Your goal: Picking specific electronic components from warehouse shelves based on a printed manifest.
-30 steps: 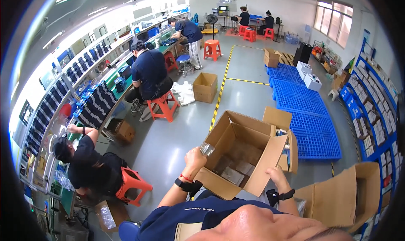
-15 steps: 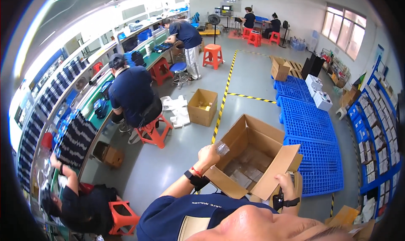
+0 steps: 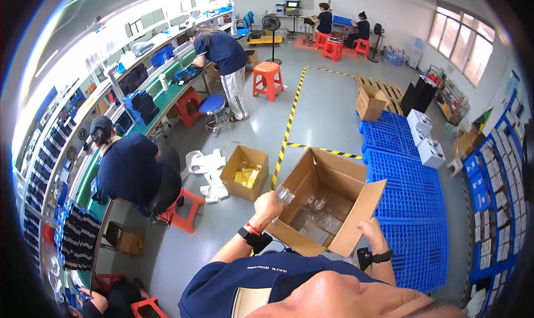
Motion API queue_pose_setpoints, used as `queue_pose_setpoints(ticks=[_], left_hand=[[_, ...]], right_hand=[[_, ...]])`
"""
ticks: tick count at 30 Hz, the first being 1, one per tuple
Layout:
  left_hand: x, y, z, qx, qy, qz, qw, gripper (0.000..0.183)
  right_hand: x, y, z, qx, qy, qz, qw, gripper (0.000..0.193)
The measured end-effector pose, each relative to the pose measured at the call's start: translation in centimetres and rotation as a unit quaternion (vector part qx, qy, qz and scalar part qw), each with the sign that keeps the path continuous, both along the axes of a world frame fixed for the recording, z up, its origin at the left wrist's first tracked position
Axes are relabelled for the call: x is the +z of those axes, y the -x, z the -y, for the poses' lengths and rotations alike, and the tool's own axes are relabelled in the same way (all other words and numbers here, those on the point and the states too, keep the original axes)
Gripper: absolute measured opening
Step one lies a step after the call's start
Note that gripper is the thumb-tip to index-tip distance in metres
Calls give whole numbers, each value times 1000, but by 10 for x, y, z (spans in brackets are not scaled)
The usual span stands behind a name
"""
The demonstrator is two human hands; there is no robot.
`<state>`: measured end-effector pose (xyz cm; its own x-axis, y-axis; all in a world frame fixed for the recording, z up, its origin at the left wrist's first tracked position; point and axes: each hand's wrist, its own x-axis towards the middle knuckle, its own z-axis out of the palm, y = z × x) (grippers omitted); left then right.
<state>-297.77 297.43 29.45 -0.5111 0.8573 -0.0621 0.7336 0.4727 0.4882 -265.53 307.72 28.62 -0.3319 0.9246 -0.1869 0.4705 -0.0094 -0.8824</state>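
An open cardboard box (image 3: 297, 176) is in front of my body, its flaps turned outward. Inside lie several clear plastic pieces (image 3: 318, 218), too jumbled to tell their exact kind. My left hand (image 3: 268, 205) is closed at the box's left rim, with a clear, shiny plastic piece (image 3: 285, 195) at its fingertips. The palm side of that hand is hidden, so whether it also grips the cardboard cannot be seen. On the other side, my right hand (image 3: 374, 232) is closed on the edge of the right flap (image 3: 359, 220).
Blue plastic pallets (image 3: 409, 198) lie on the right, beside a blue shelf rack (image 3: 500, 257). Ahead to the left stand a smaller carton (image 3: 243, 176) with yellow contents and a red stool (image 3: 267, 80). Several people work along the left bench (image 3: 167, 104).
My view has moved forward through the room with the box: the smaller carton and seated co-workers appear nearer and further left. Both hands keep their places on the box.
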Motion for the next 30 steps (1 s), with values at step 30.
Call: queue_pose_setpoints(ticks=[30], left_hand=[[-28, 267, -678, 20, 40, 38, 998, 23]], right_hand=[[-34, 267, -699, 35, -35, 56, 997, 22]])
